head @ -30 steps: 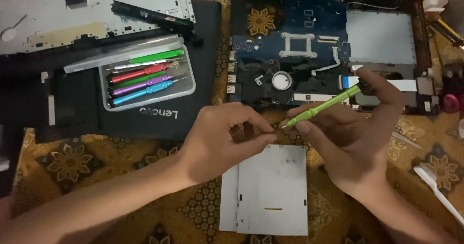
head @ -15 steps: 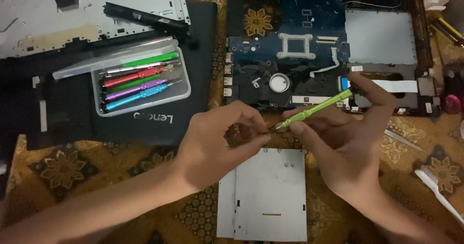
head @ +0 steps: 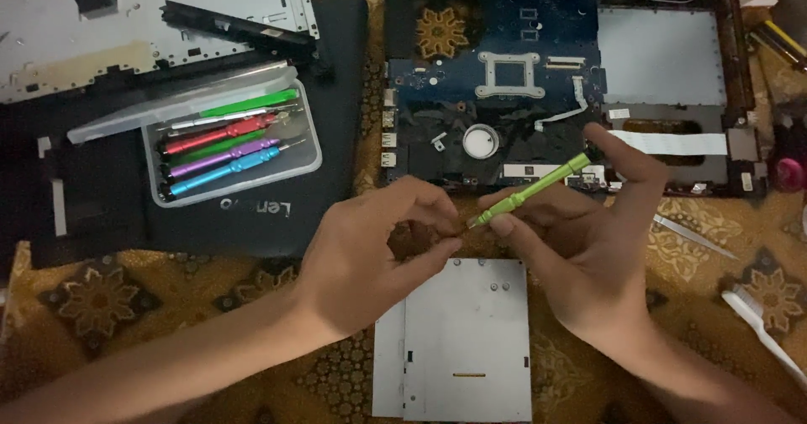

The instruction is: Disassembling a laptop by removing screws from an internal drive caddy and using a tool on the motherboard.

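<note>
The right hand has its grip closed around a green screwdriver. Its tip meets the left hand, whose fingers pinch together on something too small to tell, above a grey metal plate.

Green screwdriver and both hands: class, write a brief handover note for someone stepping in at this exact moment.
Right hand grips the green screwdriver, tip pointing toward the left fingertips.
Left hand pinches something tiny at that tip; too small to identify.
Both hover above the grey metal plate on the patterned cloth.
Done: laptop is opened, blue circuit board exposed in the chassis.
The clear driver case lies open, several coloured drivers inside.
Left: board appears to sit in place; loose covers lie at upper left.
</note>
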